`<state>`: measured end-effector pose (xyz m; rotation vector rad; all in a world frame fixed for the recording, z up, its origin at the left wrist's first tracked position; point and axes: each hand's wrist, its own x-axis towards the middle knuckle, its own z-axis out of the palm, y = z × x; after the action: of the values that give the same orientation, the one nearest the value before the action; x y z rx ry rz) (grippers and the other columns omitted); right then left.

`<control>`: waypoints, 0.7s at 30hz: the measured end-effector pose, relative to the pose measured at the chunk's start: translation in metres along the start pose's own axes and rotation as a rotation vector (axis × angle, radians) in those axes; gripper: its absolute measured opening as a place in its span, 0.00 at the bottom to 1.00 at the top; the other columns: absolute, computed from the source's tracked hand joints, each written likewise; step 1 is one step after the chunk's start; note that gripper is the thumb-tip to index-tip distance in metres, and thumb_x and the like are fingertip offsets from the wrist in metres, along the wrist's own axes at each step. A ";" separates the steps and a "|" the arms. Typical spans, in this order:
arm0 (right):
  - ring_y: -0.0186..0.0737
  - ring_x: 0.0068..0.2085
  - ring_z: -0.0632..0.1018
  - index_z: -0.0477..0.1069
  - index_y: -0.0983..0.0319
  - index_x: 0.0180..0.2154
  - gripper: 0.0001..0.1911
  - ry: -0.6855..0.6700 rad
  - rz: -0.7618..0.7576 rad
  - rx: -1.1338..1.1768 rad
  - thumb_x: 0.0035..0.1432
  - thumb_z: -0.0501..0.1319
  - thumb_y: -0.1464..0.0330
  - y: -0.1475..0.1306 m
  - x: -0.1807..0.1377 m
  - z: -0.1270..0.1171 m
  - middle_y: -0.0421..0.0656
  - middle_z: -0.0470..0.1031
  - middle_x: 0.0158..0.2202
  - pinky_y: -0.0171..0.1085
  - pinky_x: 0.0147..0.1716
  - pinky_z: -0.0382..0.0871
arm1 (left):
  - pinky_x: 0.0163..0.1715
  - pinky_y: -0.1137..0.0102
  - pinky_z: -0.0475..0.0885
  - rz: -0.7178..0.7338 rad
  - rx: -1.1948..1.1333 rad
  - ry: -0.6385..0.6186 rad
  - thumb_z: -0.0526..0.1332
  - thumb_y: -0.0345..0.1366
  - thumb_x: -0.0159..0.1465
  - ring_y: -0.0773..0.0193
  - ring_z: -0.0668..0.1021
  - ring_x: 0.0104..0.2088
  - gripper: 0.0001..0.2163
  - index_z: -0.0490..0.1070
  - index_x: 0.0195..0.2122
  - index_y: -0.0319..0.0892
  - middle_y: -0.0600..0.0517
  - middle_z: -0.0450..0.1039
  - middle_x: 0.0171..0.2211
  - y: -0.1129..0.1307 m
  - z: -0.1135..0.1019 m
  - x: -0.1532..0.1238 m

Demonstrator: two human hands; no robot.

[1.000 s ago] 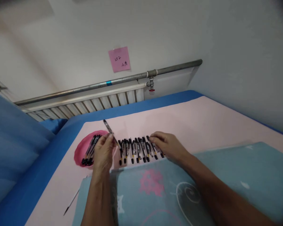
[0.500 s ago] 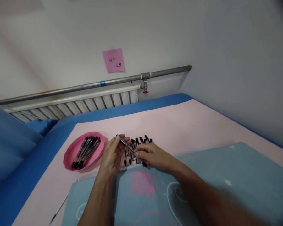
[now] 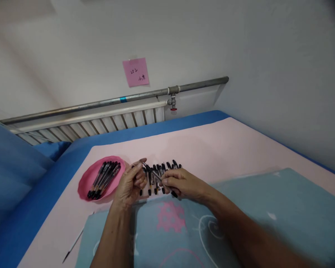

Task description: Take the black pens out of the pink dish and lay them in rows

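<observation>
My left hand [image 3: 130,184] and my right hand [image 3: 178,183] both grip one black pen [image 3: 158,178], held slanted just above a row of several black pens [image 3: 156,172] lying on the pink sheet [image 3: 212,145]. The left fingers pinch its upper end, the right fingers close round its lower part, and its black tip sticks out below the right hand. A pink dish [image 3: 85,181] to the left holds several more black pens [image 3: 104,179].
A light blue cloth [image 3: 240,216] with pink and white prints covers the near side under my forearms. A thin pen refill [image 3: 72,245] lies at the lower left. A radiator [image 3: 100,123] and a pipe [image 3: 145,95] run along the wall, under a pink note [image 3: 135,72].
A second ago my left hand alone held the pen up while the right rested on the row. The right hand has come over and taken hold of the same pen.
</observation>
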<state>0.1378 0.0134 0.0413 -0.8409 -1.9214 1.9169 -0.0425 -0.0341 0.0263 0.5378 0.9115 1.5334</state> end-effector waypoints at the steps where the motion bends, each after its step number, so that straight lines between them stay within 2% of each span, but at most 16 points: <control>1: 0.25 0.15 0.58 0.66 0.64 0.23 0.09 -0.006 0.004 0.011 0.54 0.53 0.69 -0.001 0.000 0.000 0.34 0.61 0.15 0.29 0.14 0.52 | 0.13 0.79 0.50 -0.010 0.026 -0.016 0.63 0.34 0.54 0.80 0.52 0.13 0.13 0.70 0.40 0.35 0.62 0.53 0.15 -0.002 0.001 -0.001; 3: 0.25 0.15 0.58 0.66 0.63 0.23 0.09 -0.015 0.010 0.036 0.54 0.53 0.70 -0.001 -0.001 0.001 0.34 0.60 0.15 0.29 0.14 0.51 | 0.14 0.79 0.51 0.000 0.050 -0.016 0.64 0.34 0.53 0.81 0.54 0.14 0.13 0.71 0.39 0.34 0.60 0.56 0.17 -0.005 0.003 -0.001; 6: 0.25 0.15 0.58 0.65 0.64 0.24 0.08 -0.024 -0.004 0.064 0.53 0.54 0.70 0.000 0.000 0.001 0.34 0.62 0.16 0.28 0.15 0.51 | 0.15 0.79 0.53 0.039 0.032 -0.002 0.65 0.33 0.52 0.80 0.56 0.15 0.11 0.72 0.35 0.33 0.60 0.55 0.16 -0.007 0.003 -0.001; 9: 0.25 0.17 0.60 0.65 0.63 0.26 0.04 0.046 -0.010 0.052 0.50 0.58 0.70 0.002 0.001 0.001 0.34 0.64 0.18 0.28 0.16 0.52 | 0.16 0.79 0.54 0.061 -0.003 0.018 0.65 0.31 0.51 0.79 0.57 0.15 0.09 0.73 0.33 0.33 0.60 0.54 0.15 -0.008 0.003 0.001; 11: 0.25 0.19 0.63 0.66 0.63 0.28 0.05 0.080 -0.009 0.060 0.47 0.61 0.70 0.003 0.002 0.002 0.34 0.65 0.19 0.28 0.18 0.54 | 0.16 0.79 0.54 0.070 -0.022 0.028 0.65 0.31 0.51 0.79 0.57 0.15 0.09 0.73 0.33 0.33 0.60 0.55 0.15 -0.008 0.004 0.001; 16: 0.29 0.23 0.69 0.67 0.65 0.28 0.10 -0.054 0.009 0.199 0.54 0.53 0.65 0.003 0.001 0.004 0.40 0.70 0.24 0.30 0.21 0.59 | 0.15 0.80 0.53 0.074 -0.039 0.021 0.65 0.31 0.51 0.79 0.57 0.15 0.09 0.73 0.33 0.34 0.59 0.57 0.16 -0.006 0.005 0.001; 19: 0.27 0.20 0.65 0.65 0.64 0.26 0.07 0.023 0.010 0.196 0.49 0.58 0.66 0.003 0.002 0.004 0.37 0.67 0.20 0.29 0.19 0.55 | 0.16 0.80 0.54 0.077 -0.042 0.022 0.65 0.31 0.51 0.79 0.58 0.16 0.09 0.73 0.33 0.34 0.59 0.57 0.16 -0.006 0.005 0.000; 21: 0.27 0.21 0.65 0.65 0.63 0.28 0.08 0.075 0.012 0.212 0.46 0.62 0.68 0.004 0.003 0.004 0.36 0.66 0.20 0.28 0.20 0.55 | 0.16 0.79 0.55 0.082 -0.038 0.026 0.66 0.32 0.50 0.79 0.58 0.16 0.10 0.73 0.34 0.34 0.59 0.57 0.16 -0.006 0.005 0.001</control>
<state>0.1338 0.0111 0.0365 -0.8496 -1.6384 2.0222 -0.0350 -0.0321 0.0238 0.5347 0.8875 1.6323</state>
